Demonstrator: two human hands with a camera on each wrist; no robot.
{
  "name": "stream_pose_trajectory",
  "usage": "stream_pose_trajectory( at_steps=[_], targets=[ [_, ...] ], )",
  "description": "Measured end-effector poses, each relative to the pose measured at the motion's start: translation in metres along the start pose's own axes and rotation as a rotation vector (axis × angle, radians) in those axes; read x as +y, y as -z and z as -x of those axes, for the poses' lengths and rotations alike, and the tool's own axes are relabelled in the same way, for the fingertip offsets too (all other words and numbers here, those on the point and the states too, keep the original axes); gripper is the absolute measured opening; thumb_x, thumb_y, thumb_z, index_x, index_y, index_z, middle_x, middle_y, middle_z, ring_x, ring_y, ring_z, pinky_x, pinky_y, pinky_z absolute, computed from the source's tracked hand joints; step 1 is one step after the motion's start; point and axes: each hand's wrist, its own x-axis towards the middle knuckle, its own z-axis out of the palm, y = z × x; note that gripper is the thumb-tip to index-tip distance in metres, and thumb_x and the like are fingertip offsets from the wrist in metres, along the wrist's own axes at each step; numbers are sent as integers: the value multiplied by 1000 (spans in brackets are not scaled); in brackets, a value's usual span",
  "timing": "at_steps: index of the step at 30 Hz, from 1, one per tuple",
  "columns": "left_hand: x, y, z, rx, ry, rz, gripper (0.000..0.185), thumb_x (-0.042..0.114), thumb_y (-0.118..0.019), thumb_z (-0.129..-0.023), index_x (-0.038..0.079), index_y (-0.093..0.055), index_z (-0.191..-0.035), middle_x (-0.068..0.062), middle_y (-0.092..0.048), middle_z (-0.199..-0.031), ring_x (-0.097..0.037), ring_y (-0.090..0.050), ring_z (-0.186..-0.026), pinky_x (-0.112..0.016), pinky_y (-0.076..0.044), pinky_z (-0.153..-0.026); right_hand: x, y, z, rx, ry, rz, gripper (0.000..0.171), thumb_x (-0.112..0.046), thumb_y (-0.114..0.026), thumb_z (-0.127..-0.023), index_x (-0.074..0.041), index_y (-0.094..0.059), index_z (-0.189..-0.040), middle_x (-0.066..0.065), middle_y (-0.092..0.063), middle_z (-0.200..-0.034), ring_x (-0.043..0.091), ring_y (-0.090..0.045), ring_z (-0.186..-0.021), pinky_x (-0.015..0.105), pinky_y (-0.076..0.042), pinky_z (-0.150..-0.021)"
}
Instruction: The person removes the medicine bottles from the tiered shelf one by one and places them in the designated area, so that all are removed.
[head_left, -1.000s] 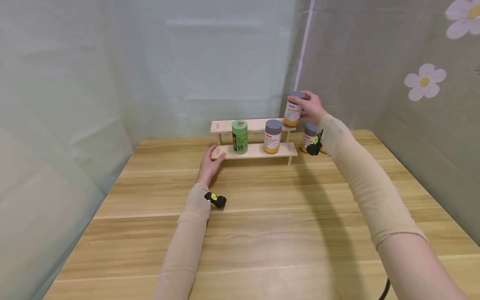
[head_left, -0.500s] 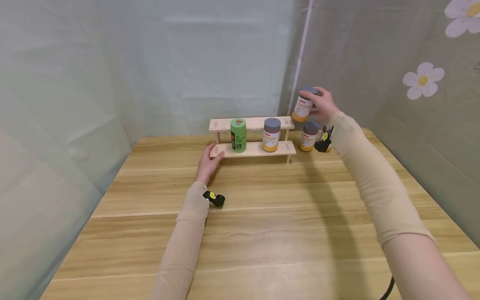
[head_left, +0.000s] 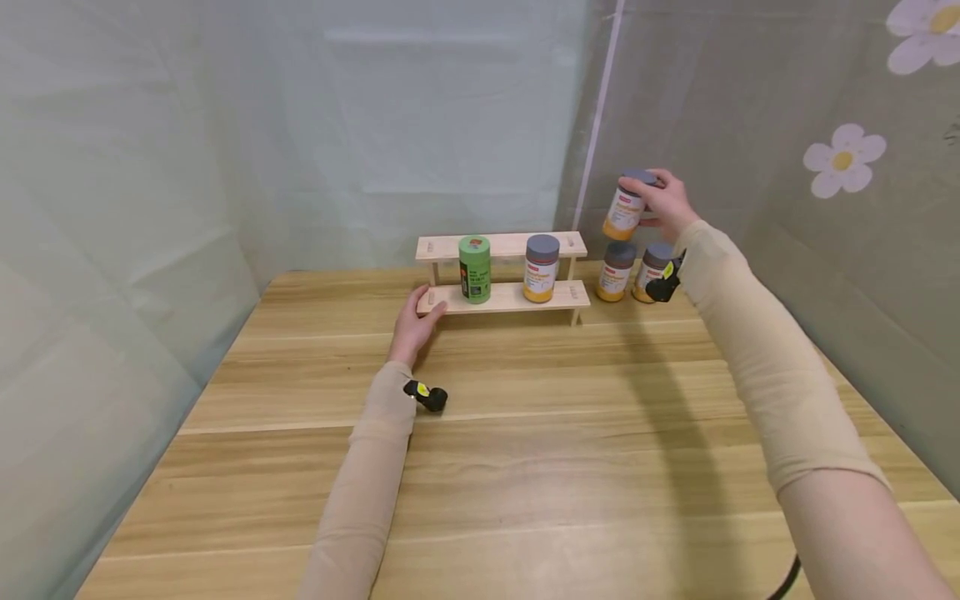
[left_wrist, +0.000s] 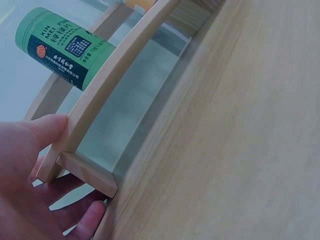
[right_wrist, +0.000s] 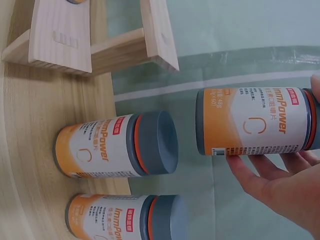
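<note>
My left hand (head_left: 415,327) lies on the wooden surface (head_left: 525,433), fingers curled round the left end of the rack's (head_left: 502,297) lower shelf. A green canister (head_left: 474,268) and a grey-lidded bottle (head_left: 540,267) stand on that shelf. Farther right, my right hand (head_left: 667,204) grips an orange bottle (head_left: 628,204) in the air above two matching bottles (head_left: 617,271) standing beside the rack.

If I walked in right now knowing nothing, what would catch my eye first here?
Probably the right hand holding an orange-and-white bottle in the air, above two matching bottles standing on the wooden table by the wall. Next, the small two-step wooden rack at the table's far side, with a green canister on its lower step, and the left hand gripping the rack's left end.
</note>
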Motion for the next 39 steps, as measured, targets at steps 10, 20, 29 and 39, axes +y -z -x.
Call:
stream_pose_trajectory(
  at_steps=[10,20,29,39],
  targets=[
    [0,0,2,-2,20,3,65,37,-59,-95,20,-31,-152,-9,-26,-161,-28,-24,-149,-42,-19,-124,4,20,7,15,10,-16,59,-48,-74,-80,-23,-40,-121,-7,-53,-109,10,-56,-93,40,-48,-97],
    [-3,7,2,0,4,-5,65,37,-58,-96,20,-31,-152,-9,-25,-161,-28,-22,-150,-43,-18,-124,5,33,7,56,22,-28,49,-43,-71,-84,-26,-45,-122,-10,-50,-107,9,-51,-94,46,-38,-105],
    [-8,9,3,5,26,5,65,38,-59,-96,22,-30,-152,-8,-24,-162,-27,-21,-150,-42,-17,-125,11,47,6,90,10,-93,50,-40,-75,-81,-27,-50,-122,-11,-52,-113,11,-48,-111,51,-29,-117],
    [-4,13,3,5,12,-12,66,39,-58,-96,20,-30,-152,-8,-24,-162,-28,-21,-150,-44,-17,-125,25,63,12,139,65,-140,37,-36,-77,-81,-26,-56,-111,-12,-53,-108,9,-49,-107,44,-35,-109]
  ],
)
